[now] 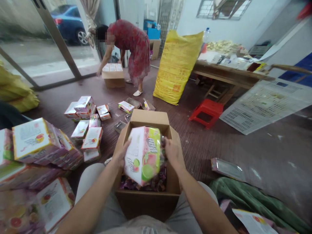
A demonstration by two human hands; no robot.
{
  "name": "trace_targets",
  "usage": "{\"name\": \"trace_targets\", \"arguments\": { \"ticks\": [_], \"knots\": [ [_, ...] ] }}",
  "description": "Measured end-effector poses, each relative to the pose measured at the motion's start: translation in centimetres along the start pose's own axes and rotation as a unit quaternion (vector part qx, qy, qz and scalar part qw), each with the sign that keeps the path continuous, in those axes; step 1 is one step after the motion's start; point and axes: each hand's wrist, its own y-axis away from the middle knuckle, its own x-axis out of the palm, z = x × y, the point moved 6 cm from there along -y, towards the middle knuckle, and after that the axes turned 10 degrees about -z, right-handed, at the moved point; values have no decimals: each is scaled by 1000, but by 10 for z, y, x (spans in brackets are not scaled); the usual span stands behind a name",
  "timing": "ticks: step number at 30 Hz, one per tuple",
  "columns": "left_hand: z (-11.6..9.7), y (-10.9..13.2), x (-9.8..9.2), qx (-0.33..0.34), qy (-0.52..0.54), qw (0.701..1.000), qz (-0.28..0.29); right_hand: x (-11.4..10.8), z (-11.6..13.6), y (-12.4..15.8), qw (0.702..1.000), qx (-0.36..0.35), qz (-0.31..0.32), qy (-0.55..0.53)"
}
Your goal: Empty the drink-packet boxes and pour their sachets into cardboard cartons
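Note:
A fruit-printed box (pixel 143 156), white, pink and green, is tilted above an open brown carton (pixel 146 196) between my knees. My left hand (pixel 122 154) grips the box along its left side. On the other side my right hand (pixel 172 151) has its fingers curled at the box's right edge, where dark contents or a clear window show; its fingertips are partly hidden. Small wrapped pieces in dark purple (pixel 156 183) lie inside the carton, beneath the box. Some motion blur softens the details.
Printed boxes (pixel 34 139) are stacked at my left, with more (pixel 91 138) on the floor ahead. A person (pixel 131 42) bends over another carton (pixel 113 78). Around stand a yellow sack (pixel 177 68), red stool (pixel 207 112), white crate (pixel 265 104) and wooden table (pixel 226 74).

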Motion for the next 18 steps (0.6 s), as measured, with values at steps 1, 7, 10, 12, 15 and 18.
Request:
{"name": "trace_targets", "arguments": {
  "ticks": [1,7,10,12,15,18],
  "knots": [
    [-3,-4,-9,26,5,999,-34,-4,-6,-3,1000,10,-9,14],
    [15,-31,-13,62,40,996,-51,8,-13,-8,999,23,27,11],
    [10,-31,-6,136,27,989,-53,-1,-13,-9,999,28,18,5],
    [-1,-25,-5,202,2,977,-69,-15,-18,-8,999,48,6,-1],
    [-12,-15,3,238,-5,970,-46,-26,-26,3,996,85,10,-34],
    [-5,-9,12,142,12,990,-15,-27,-29,20,990,114,32,-77]
  ]
}}
